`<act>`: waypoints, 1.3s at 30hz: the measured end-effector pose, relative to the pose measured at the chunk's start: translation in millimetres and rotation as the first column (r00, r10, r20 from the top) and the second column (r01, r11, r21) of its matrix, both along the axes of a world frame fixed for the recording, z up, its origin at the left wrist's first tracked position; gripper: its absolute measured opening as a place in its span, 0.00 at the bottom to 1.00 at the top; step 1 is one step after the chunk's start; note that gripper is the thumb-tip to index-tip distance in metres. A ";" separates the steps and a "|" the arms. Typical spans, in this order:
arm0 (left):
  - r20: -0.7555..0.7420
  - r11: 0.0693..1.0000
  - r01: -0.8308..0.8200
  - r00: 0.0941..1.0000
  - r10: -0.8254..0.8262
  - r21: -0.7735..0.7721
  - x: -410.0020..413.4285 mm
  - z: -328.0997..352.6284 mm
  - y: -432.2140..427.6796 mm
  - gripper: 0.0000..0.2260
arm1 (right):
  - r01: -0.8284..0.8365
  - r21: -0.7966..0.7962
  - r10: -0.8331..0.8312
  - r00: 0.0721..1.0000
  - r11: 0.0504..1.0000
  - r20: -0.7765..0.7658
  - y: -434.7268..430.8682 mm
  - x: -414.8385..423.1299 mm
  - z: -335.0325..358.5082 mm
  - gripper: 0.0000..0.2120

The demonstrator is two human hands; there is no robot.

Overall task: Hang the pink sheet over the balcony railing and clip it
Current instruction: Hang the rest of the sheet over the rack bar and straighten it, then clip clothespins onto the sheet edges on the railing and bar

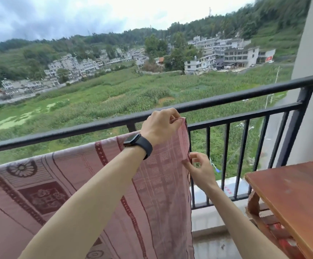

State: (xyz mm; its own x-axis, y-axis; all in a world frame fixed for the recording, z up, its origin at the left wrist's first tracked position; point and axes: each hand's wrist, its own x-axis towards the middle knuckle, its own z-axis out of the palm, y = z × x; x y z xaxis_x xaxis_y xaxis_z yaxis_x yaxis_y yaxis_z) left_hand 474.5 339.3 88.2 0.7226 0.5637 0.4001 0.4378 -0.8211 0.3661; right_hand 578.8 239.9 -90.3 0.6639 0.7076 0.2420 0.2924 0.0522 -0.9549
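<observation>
Pink sheet (39, 193) hangs draped over the railing (226, 99). Left hand (159, 128) pinches its top right corner; right hand (198, 168) pinches the side edge below. Hanging step; clipping next, no clip visible.

Left hand (160, 126) pinches the pink sheet's (39, 193) top corner by the railing (226, 99), right hand (200, 170) pinches its side edge lower down.

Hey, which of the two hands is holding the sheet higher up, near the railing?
The left hand, the one wearing the black watch. It pinches the pink sheet's top corner at the railing; the right hand grips the side edge lower down.
</observation>
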 end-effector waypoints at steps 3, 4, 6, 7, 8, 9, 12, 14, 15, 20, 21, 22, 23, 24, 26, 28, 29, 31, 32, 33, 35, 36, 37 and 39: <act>0.009 1.000 0.003 1.000 -0.003 -0.031 2.9 3.0 -2.9 0.08 | -0.022 0.043 0.024 0.999 0.999 -0.037 -0.7 -0.4 20.1 0.20; 0.009 0.999 -0.001 1.000 0.001 -0.035 3.5 3.5 -3.6 0.08 | -0.019 0.042 0.020 1.000 0.999 -0.020 -1.0 0.8 25.2 0.18; -0.002 1.000 -0.009 1.000 0.009 -0.023 3.4 5.2 -4.9 0.07 | -0.009 0.024 0.007 0.998 1.000 0.066 -2.7 3.6 34.7 0.09; -0.012 1.000 -0.007 1.000 0.007 -0.007 3.4 6.3 -5.7 0.07 | -0.013 0.012 0.012 0.994 1.000 0.107 -4.8 5.1 39.2 0.05; -0.026 1.000 -0.001 1.000 0.002 0.018 4.2 7.4 -7.5 0.06 | -0.020 -0.004 0.020 0.989 1.000 0.145 -8.6 6.9 43.8 0.03; -0.041 0.998 0.003 0.999 -0.001 0.055 5.0 8.5 -10.0 0.06 | -0.026 -0.019 0.029 0.985 0.999 0.173 -13.0 8.9 47.8 0.03; -0.080 0.961 0.058 0.996 -0.038 0.269 15.5 6.4 -26.0 0.10 | 0.013 -0.053 0.000 0.971 0.998 0.238 -39.4 21.4 57.3 0.04; -0.088 0.905 0.113 0.993 -0.084 0.410 28.8 -2.1 -39.9 0.12 | 0.084 -0.058 -0.063 0.951 0.995 0.303 -66.2 33.4 60.0 0.06; -0.095 0.892 0.142 0.989 -0.112 0.429 38.5 -9.8 -46.8 0.13 | 0.131 -0.066 -0.102 0.938 0.989 0.331 -82.2 39.7 59.4 0.06; -0.171 0.915 0.305 0.948 -0.267 0.263 102.8 -84.1 -80.4 0.15 | 0.449 -0.129 -0.329 0.794 0.884 0.511 -171.0 66.0 37.2 0.07; -0.203 0.914 0.343 0.932 -0.302 0.218 117.0 -104.7 -88.3 0.15 | 0.511 -0.144 -0.361 0.753 0.847 0.550 -187.7 70.9 27.5 0.07; -0.238 0.909 0.378 0.912 -0.333 0.178 130.4 -126.7 -96.4 0.15 | 0.565 -0.168 -0.383 0.719 0.808 0.579 -203.8 75.2 16.2 0.08; -0.269 0.902 0.410 0.892 -0.364 0.136 142.6 -148.6 -104.5 0.15 | 0.609 -0.198 -0.398 0.696 0.768 0.598 -219.1 78.6 5.3 0.09; -0.289 0.893 0.440 0.870 -0.398 0.095 154.4 -168.6 -113.6 0.14 | 0.648 -0.233 -0.410 0.677 0.725 0.611 -234.0 82.4 -5.2 0.09; -0.312 0.871 0.491 0.826 -0.470 -0.013 174.2 -207.7 -131.7 0.13 | 0.708 -0.312 -0.420 0.653 0.634 0.630 -261.7 87.4 -24.3 0.10; -0.337 0.844 0.518 0.777 -0.532 -0.140 186.6 -243.7 -149.4 0.14 | 0.736 -0.406 -0.414 0.654 0.542 0.633 -285.9 89.7 -43.9 0.10; -0.355 0.824 0.529 0.744 -0.566 -0.205 192.4 -262.4 -157.6 0.14 | 0.743 -0.450 -0.420 0.658 0.496 0.625 -296.4 90.6 -53.9 0.11; -0.386 0.771 0.529 0.669 -0.636 -0.354 201.8 -296.4 -172.0 0.15 | 0.740 -0.533 -0.434 0.672 0.410 0.600 -313.0 91.0 -74.0 0.12; -0.402 0.750 0.527 0.634 -0.660 -0.400 207.7 -311.0 -177.7 0.15 | 0.734 -0.568 -0.443 0.678 0.372 0.586 -319.1 91.5 -84.4 0.13; -0.427 0.734 0.539 0.598 -0.679 -0.412 214.4 -323.0 -182.8 0.15 | 0.725 -0.598 -0.456 0.684 0.342 0.569 -324.0 92.6 -94.2 0.13; -0.477 0.709 0.578 0.528 -0.703 -0.404 228.3 -341.9 -193.6 0.16 | 0.687 -0.665 -0.490 0.705 0.294 0.512 -332.9 93.9 -113.3 0.15; -0.497 0.699 0.590 0.499 -0.710 -0.405 234.6 -348.8 -199.0 0.16 | 0.665 -0.695 -0.508 0.713 0.273 0.483 -336.5 94.7 -123.3 0.15; -0.516 0.687 0.605 0.471 -0.716 -0.402 240.7 -354.8 -204.6 0.16 | 0.643 -0.724 -0.514 0.722 0.250 0.464 -340.3 96.4 -133.4 0.15; -0.545 0.665 0.632 0.421 -0.725 -0.398 252.9 -367.8 -217.2 0.17 | 0.592 -0.776 -0.523 0.742 0.219 0.419 -348.3 100.7 -153.7 0.15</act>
